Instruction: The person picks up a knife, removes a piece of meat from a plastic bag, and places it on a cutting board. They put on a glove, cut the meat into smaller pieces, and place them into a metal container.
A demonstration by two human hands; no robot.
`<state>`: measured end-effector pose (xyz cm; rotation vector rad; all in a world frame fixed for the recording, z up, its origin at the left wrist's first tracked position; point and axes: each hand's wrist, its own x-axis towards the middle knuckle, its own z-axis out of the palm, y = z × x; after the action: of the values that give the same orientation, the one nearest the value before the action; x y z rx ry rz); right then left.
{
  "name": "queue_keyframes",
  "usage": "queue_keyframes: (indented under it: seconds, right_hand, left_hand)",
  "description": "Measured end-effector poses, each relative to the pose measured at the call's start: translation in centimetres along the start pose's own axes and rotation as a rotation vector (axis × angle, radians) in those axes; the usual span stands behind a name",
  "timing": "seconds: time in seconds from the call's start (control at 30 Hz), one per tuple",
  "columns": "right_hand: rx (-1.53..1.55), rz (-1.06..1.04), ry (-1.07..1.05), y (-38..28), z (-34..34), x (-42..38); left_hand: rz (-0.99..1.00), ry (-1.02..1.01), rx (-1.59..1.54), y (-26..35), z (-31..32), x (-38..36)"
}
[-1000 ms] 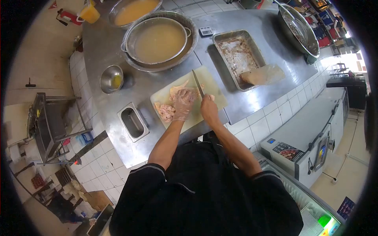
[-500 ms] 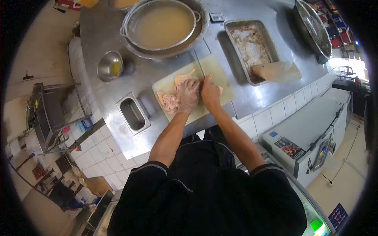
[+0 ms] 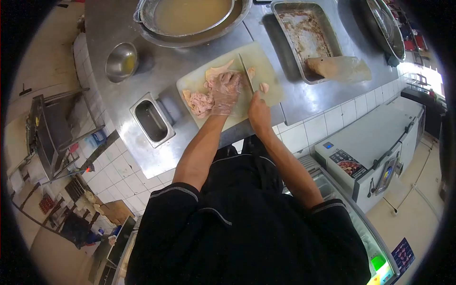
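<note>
A pale cutting board [image 3: 268, 64] lies on the steel table below the large bowl. My right hand [image 3: 259, 114] is closed round the handle of a knife [image 3: 247, 72], whose blade points away from me across the board. To its left, my left hand [image 3: 224, 97], in a clear plastic glove, presses on raw meat [image 3: 200, 103]; its fingers are curled over a piece. Small meat scraps [image 3: 264, 87] lie right of the blade.
Cloudy liquid fills a large pot [image 3: 190, 19] at the top. A small steel bowl [image 3: 121, 62] and an empty rectangular container [image 3: 152, 119] stand left. Right of the board is a stained tray [image 3: 308, 40] with a plastic bag [image 3: 346, 69] over its corner.
The knife blade, hidden before, now shows apart from my left hand. My right hand has moved down toward the board's near edge. The camera view has shifted, and the table sits higher in it.
</note>
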<state>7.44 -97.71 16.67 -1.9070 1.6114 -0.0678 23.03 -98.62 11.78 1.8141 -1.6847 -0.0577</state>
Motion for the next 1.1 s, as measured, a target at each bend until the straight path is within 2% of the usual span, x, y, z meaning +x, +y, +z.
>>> queue_keyframes:
  seconds: [0.2, 0.3, 0.37, 0.67, 0.77, 0.87, 0.97, 1.1]
  right_hand:
    - [-0.028, 0.063, -0.073, 2.3, -0.4, -6.1]
    - [-0.082, -0.016, 0.067, 3.4, 0.0, -9.2]
    - [-0.048, -0.033, 0.049, 4.0, -0.4, -9.7]
    - [-0.008, -0.120, 0.009, 3.0, -2.3, -3.3]
    - [-0.057, -0.064, 0.024, 1.9, -2.8, -2.0]
    - [-0.049, -0.042, 0.063, 1.0, -2.6, -1.6]
    - [-0.026, -0.084, 0.069, 0.3, -2.4, -0.7]
    - [0.017, -0.175, 0.111, -0.2, -1.5, 1.6]
  left_hand:
    - [0.014, 0.011, 0.001, 1.0, -1.2, 0.3]
    - [0.008, 0.033, 0.012, 0.5, -0.1, -0.3]
    - [0.029, 0.046, 0.052, 0.3, 0.0, -0.1]
    - [-0.009, 0.078, -0.027, 0.9, -0.9, 0.0]
    - [0.093, 0.084, 0.076, -0.3, 0.8, -0.3]
    - [-0.005, 0.078, -0.032, 0.0, 0.3, -0.3]
    - [0.063, 0.078, 0.046, -1.2, 2.2, -0.7]
    - [-0.053, 0.068, -0.067, 0.5, 0.0, 0.1]
